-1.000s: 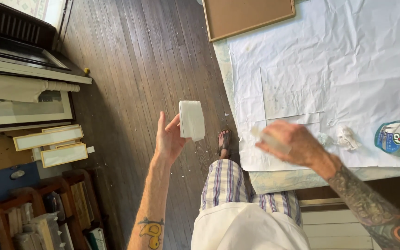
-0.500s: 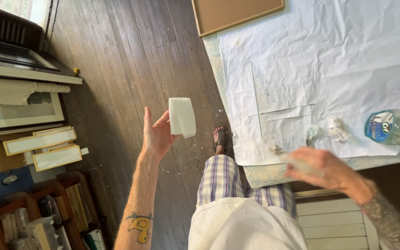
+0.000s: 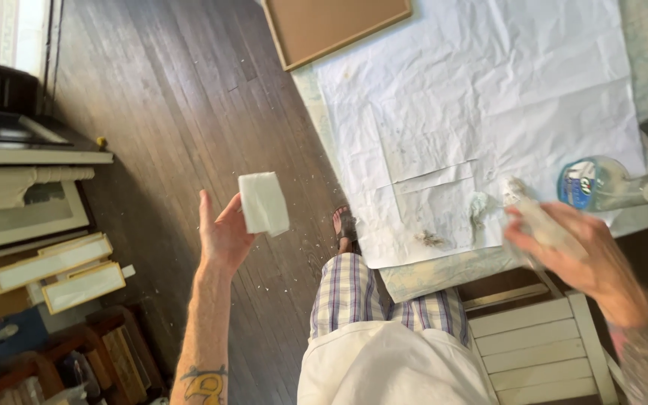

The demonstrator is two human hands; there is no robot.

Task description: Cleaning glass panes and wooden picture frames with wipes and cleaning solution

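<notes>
Since a second ago the right hand [image 3: 579, 259] has swung from the middle of the white paper sheet [image 3: 489, 97] back toward the near edge of the tabletop [image 3: 444, 274], where it now shows blurred, its grip closed around a pale, crumpled wad [image 3: 538, 221] that looks like tissue or cloth; what exactly it is cannot be told through the blur. The left hand [image 3: 223, 236] has stayed out over the dark wooden floor [image 3: 166, 97], palm open and fingers spread, with a folded white paper towel [image 3: 264, 202] resting against the fingertips rather than clamped, so its grip stands apart. Judging by this, wiping on the sheet has paused and the fresh towel is held ready off to the side. Small dark smudges [image 3: 433, 238] and a pale greenish stain remain on the sheet near its lower edge. At the right edge of the tabletop lies a clear plastic spray bottle [image 3: 598, 184] on its side, with a round blue label and a white trigger head. A brown board [image 3: 335, 26] in a thin frame lies at the far corner. Along the left wall stand cream-coloured picture frames [image 3: 58, 270], leaning and stacked, above a wooden crate. A white slatted chair [image 3: 538, 345] sits below the tabletop edge.
</notes>
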